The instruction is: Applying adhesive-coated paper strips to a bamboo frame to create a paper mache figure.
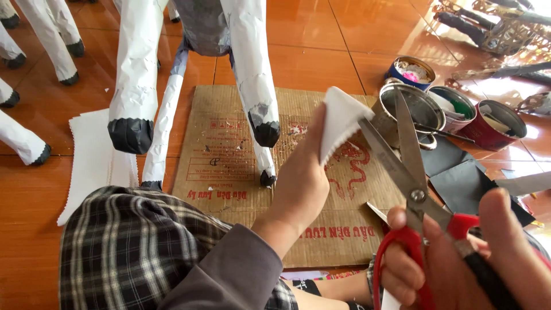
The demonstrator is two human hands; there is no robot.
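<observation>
Nearby, tins of paste and scraps

The floor is made of glossy orange-brown tiles with thin dark joints. Bright light falls on it at the far right corner and gives strong reflections there. A flat sheet of brown cardboard lies on the tiles in the middle. Small white scraps are scattered around it.
</observation>
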